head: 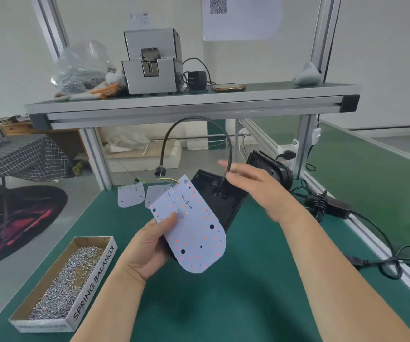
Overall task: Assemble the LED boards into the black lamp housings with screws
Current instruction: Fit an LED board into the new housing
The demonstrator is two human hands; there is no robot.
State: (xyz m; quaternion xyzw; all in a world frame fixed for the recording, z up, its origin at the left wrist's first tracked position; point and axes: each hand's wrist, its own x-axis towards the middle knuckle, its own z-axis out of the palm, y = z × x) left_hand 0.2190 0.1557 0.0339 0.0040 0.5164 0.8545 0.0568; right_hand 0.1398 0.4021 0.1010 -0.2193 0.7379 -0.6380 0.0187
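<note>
**First:** From the head camera, your left hand (149, 245) holds the LED board (191, 233) up off the green table (236, 304). The thumb is clamped on its lit face near one edge, and the board tilts toward you. I'd guess that's so you can read the screw holes while lining it up.

**Second:** The black lamp housing (223, 201) sits right behind the board, open side toward you and also lifted off the mat. The board's thin wires (166, 180) run into one end of the black cable (229, 144), which arcs overhead and comes down into the housing. Your right hand (255, 186) is up at that cable. You probably want the slack out of the way so the board can drop into the shell.

**First:** Now the gaps. Your left fingers are behind the board, so I can't say whether they also carry the housing or what else supports it.

**Second:** Your right hand is smeared by motion. The fingers look mostly straight and a little apart, with the cable crossing them. I cannot tell whether you are pinching it or only brushing it.

**First:** The screw box (63, 280) lies near your left forearm, within easy reach. The spare boards (131, 196) lie flat at the far edge of the table.

**Second:** A second housing (270, 166) stands behind your right hand, partly covered by it. I see no screwdriver anywhere, and no screws are in the board yet.
</note>
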